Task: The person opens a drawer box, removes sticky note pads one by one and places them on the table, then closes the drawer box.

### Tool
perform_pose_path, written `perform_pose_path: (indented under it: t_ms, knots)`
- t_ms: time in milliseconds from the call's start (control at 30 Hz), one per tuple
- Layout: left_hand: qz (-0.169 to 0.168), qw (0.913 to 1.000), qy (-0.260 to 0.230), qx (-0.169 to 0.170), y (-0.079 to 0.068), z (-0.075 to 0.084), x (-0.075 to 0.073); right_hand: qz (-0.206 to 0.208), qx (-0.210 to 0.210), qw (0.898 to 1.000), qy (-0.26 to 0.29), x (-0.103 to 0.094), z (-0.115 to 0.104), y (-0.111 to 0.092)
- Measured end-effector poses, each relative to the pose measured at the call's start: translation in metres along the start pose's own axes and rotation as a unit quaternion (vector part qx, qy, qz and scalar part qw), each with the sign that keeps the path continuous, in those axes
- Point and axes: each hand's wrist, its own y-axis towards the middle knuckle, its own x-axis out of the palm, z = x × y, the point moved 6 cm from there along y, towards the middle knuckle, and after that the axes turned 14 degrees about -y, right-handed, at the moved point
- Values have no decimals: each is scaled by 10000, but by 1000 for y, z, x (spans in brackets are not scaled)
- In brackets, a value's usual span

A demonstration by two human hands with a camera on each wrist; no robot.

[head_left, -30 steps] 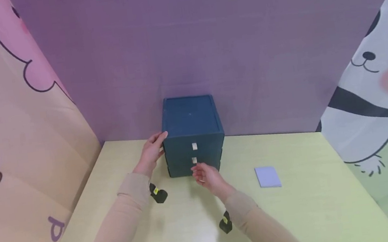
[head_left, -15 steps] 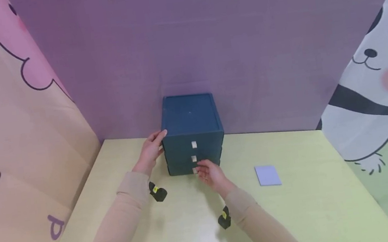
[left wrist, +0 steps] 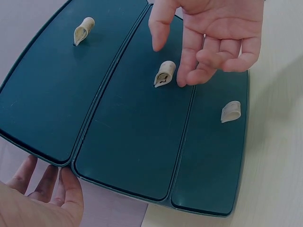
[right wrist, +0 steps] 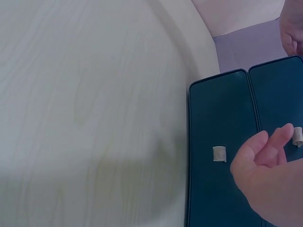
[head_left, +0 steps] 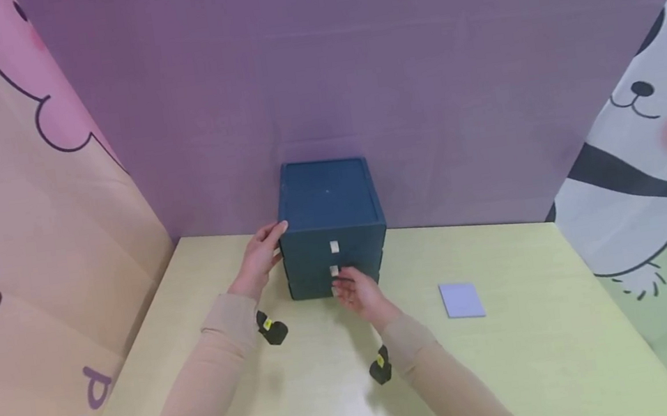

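Note:
A dark blue-green three-drawer box [head_left: 327, 195] stands at the back of the table, all drawers closed. Each drawer front has a pale loop tab: the top tab [left wrist: 84, 30], the middle tab [left wrist: 165, 73] and the bottom tab [left wrist: 231, 111]. My left hand [head_left: 260, 256] rests against the box's left side, thumb at the upper front edge; in the left wrist view its fingertips touch the side. In front of the drawers, my right hand [head_left: 360, 296] has its thumb and loosely bent fingers beside the middle tab, holding nothing.
A flat lavender square pad [head_left: 462, 300] lies on the pale table [head_left: 533, 329], right of the box. A purple cloth wall [head_left: 314, 63] rises close behind. Printed cloth walls flank both sides. A small black device with a yellow mark [head_left: 272, 328] sits at each wrist.
My right hand has moved slightly up from the bottom tab, bringing its fingertips to the middle tab. The left hand has stayed against the box. The head view has shifted a little.

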Motion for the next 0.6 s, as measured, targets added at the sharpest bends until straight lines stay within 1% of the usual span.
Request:
perform_pose_path:
  t_ms: [233,367,600]
  knots:
    - [-12,10000,36,15,-2,2,0,-72,43,9995,-299,3,-1,3]
    - [-6,10000,41,0,-4,2,0,-73,46,9995,-300,5,1,5]
    - [17,10000,-11,26,-4,1,1,-70,-67,9996,-258,7,1,4]
